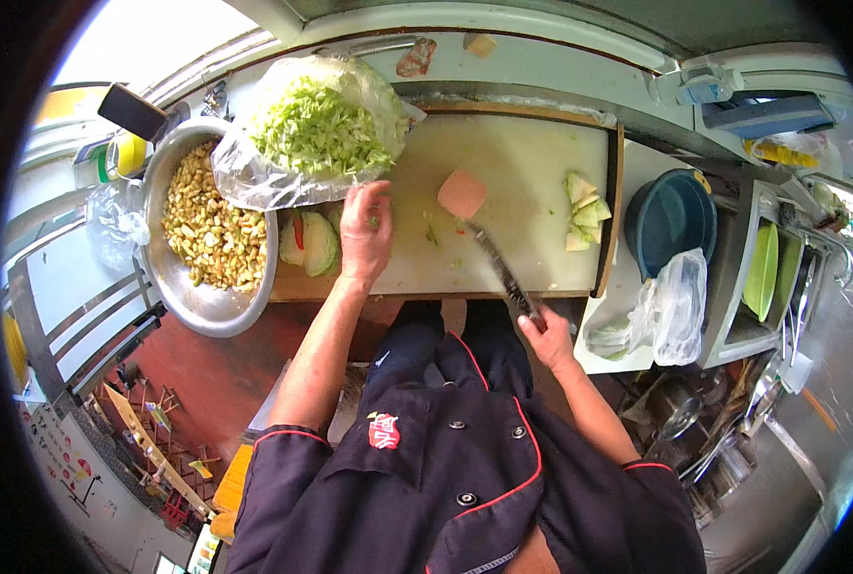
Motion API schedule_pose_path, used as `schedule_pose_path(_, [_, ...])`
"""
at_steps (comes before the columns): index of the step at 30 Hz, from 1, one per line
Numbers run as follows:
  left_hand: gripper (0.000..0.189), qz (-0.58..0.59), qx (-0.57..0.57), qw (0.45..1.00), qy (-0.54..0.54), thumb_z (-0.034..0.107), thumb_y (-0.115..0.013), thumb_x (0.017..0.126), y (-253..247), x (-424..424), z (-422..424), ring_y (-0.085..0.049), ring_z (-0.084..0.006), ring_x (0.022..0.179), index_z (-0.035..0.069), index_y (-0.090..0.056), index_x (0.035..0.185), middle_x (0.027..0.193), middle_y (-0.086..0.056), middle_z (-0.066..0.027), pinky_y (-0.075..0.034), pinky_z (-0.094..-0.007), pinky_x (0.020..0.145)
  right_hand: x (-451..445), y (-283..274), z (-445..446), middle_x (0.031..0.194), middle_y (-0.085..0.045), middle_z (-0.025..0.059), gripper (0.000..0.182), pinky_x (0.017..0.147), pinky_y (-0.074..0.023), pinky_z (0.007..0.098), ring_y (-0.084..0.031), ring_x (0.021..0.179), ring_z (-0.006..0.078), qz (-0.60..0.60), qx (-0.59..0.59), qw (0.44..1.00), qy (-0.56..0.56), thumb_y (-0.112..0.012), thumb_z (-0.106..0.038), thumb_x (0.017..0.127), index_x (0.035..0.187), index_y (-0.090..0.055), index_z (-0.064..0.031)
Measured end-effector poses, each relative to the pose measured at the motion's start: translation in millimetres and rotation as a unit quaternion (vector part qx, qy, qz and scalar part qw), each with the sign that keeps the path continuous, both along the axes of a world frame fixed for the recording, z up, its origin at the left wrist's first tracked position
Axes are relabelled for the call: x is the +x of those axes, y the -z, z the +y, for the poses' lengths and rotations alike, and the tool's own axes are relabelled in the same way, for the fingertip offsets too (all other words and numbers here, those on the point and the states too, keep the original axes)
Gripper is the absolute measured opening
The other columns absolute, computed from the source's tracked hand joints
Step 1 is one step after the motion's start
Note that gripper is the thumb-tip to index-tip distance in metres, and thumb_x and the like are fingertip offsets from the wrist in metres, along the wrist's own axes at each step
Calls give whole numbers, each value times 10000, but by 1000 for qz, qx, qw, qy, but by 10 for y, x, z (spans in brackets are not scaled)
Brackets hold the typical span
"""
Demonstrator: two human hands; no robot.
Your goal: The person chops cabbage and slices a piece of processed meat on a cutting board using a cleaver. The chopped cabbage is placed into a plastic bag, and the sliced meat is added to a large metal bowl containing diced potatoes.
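Note:
A large cutting board [512, 143] lies before me. My right hand [552, 337] grips the handle of a knife [501, 265], whose tip is close to a pink slab of food [462, 194] on the board. My left hand [367, 229] is raised over the board's left part, its fingers near the rim of a clear plastic bag [254, 176]; whether they touch is unclear. Chopped light-green leaves [318, 129] fill the bag. Beside that hand lie a piece of cabbage [318, 244] and a red chili [298, 229]. Pale green vegetable pieces [585, 208] sit at the board's right end.
A metal bowl [214, 319] of chopped brownish-yellow food stands at left, partly under the bag. Right of the board are a dark blue basin [670, 222], a plastic bag [681, 308] and a green dish [760, 273]. A phone [130, 111] and yellow tape [126, 153] are at upper left.

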State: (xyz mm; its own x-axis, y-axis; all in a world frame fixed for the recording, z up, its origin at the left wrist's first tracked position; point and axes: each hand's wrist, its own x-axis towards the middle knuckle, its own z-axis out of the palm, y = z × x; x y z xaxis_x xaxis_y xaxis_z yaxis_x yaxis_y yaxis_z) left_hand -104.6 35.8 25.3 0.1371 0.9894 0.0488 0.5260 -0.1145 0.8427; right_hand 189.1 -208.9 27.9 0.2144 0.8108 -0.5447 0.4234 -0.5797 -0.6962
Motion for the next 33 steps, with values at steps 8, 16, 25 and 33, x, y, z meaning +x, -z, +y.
schedule_pose_path(8, [597, 91, 3, 980, 179, 25, -763, 772, -123, 730, 278, -565, -355, 1207, 79, -575, 1335, 1309, -556, -187, -518, -433, 992, -303, 191, 336, 889, -740, 156, 436, 753, -567, 443, -717, 835, 364, 8, -41, 980, -195, -708, -458, 914, 1149, -708, -90])
schedule_pose_path(16, [643, 287, -42, 881, 375, 118, -810, 685, 334, 1170, 531, -586, -351, 1061, 93, -612, 1297, 1134, -625, -149, -530, -441, 887, -233, 299, 499, 883, -721, 161, 489, 750, -541, 482, -695, 845, 387, 38, -77, 971, -221, -625, -570, 939, 1144, -696, -132])
schedule_pose_path(25, [482, -5, -269, 957, 109, 184, -783, 789, -91, 842, 847, -489, -97, 710, -1, -642, 1210, 800, -540, 6, -449, -268, 651, 224, 347, 379, 759, -662, 187, 472, 689, -511, 412, -636, 694, 325, 67, -59, 995, -45, -706, -457, 928, 1054, -688, -2])
schedule_pose_path(33, [717, 58, -177, 983, -7, 283, -830, 789, 486, 743, 67, -634, -298, 1138, -14, -537, 1372, 1269, -612, -208, -520, -388, 975, 344, 387, 325, 721, -625, 149, 471, 666, -487, 385, -573, 650, 245, 72, -35, 991, 109, -694, -434, 951, 1017, -652, 30])
